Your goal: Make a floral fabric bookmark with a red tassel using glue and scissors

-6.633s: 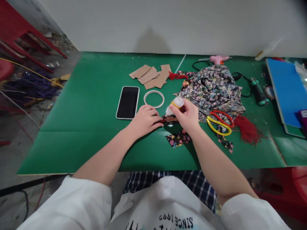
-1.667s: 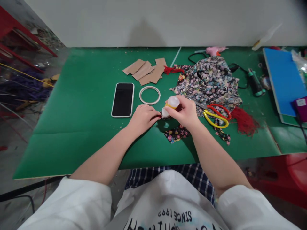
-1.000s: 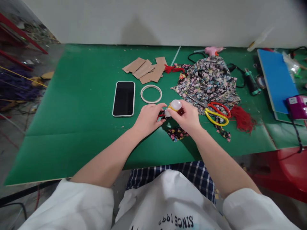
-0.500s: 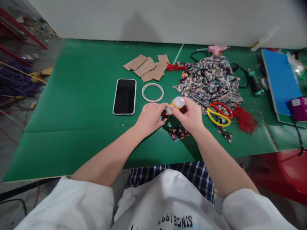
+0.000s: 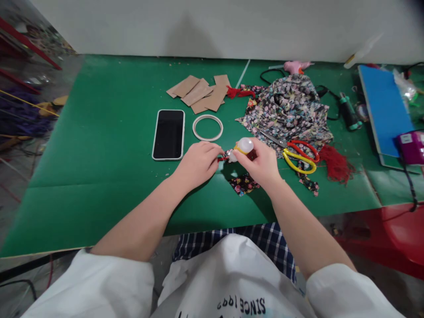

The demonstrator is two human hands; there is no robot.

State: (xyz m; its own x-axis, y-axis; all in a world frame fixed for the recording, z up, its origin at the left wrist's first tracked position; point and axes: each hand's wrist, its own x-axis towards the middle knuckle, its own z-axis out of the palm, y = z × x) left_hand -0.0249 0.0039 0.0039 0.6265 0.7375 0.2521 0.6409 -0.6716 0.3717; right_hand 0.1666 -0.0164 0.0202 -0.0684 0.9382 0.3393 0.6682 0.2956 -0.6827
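In my right hand [image 5: 263,162] is a small bottle with a white end and a yellow band [image 5: 245,145], its tip pointing down and left. The fingertips of my left hand [image 5: 199,161] pinch a small dark patterned piece with red in it [image 5: 226,155], right by the bottle's tip. Fingers hide most of that piece. Below the bottle a black floral fabric scrap [image 5: 244,184] lies flat on the green tabletop [image 5: 115,132]. Scissors with one red and one yellow handle [image 5: 300,158] rest to the right, their blades on a crumpled floral cloth [image 5: 291,110].
Behind my hands lie a white tape roll [image 5: 194,128], a phone [image 5: 168,134] and several cardboard strips [image 5: 217,97]. Red threads [image 5: 336,163] are beside the scissors. A pink glue gun [image 5: 296,67], a green-black tool [image 5: 350,114] and a blue board [image 5: 384,110] sit farther right.
My left hand has shifted slightly left and its fingers have drawn away from the bottle, so more of the patterned piece shows. The bottle stays in my right hand, tilted a little differently.
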